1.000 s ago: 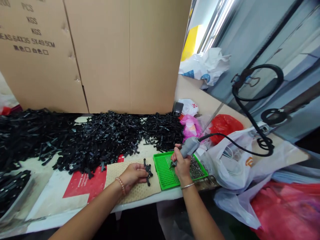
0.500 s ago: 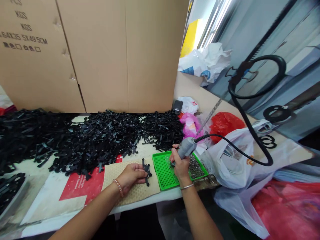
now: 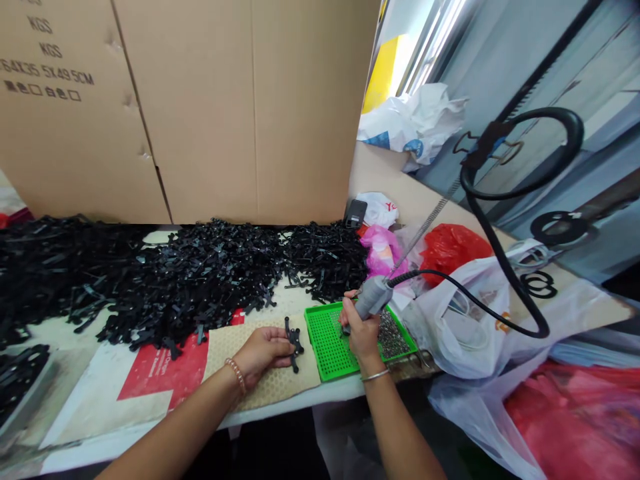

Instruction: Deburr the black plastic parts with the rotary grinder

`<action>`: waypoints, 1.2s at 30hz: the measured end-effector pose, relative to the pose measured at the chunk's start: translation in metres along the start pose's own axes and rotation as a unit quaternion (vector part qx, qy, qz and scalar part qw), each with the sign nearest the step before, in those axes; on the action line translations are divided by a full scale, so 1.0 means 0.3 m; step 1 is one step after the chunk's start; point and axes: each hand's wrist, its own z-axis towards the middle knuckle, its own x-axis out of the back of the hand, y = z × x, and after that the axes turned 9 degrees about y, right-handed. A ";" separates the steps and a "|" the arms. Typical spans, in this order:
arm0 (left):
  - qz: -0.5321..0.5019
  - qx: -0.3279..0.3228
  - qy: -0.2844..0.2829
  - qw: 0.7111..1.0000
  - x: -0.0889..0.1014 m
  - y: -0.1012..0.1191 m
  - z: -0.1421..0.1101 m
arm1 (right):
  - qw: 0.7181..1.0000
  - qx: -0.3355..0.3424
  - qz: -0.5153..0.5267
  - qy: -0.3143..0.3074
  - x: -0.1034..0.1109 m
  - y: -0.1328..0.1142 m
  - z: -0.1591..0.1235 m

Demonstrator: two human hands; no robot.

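Note:
My left hand [image 3: 265, 353] pinches a small black bracket-like part [image 3: 295, 344] with several arms, just over a tan dimpled mat [image 3: 227, 340]. My right hand [image 3: 363, 330] is wrapped round a grey electric screwdriver [image 3: 373, 298], tilted with its lower end down over a green perforated tray [image 3: 327, 353]. Small metal screws [image 3: 393, 335] lie heaped in the tray's right part. The screwdriver's tip is mostly hidden by my fingers, so I cannot tell whether it touches a screw.
Heaps of black parts [image 3: 210, 273] spread along the table before a large cardboard box [image 3: 210, 120]. A tray of black parts [image 3: 37, 393] stands at the left edge. The screwdriver's black cable [image 3: 463, 290] runs right, over plastic bags [image 3: 470, 333]. A spring [image 3: 425, 230] rises from the tool.
Both hands keep nearly the same places and grips. The screwdriver has shifted very slightly, and the view has moved a little.

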 end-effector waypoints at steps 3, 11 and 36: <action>-0.002 0.001 0.006 1.000 -0.003 0.000 -0.001 | 1.000 -0.003 -0.004 0.006 0.001 0.008 -0.001; -0.012 -0.010 0.007 1.000 -0.007 -0.006 0.000 | 0.992 -0.025 0.112 0.058 -0.074 -0.117 -0.015; -0.025 -0.024 -0.013 0.999 -0.001 -0.024 0.017 | 0.982 -0.125 0.142 -0.023 -0.272 -0.090 -0.136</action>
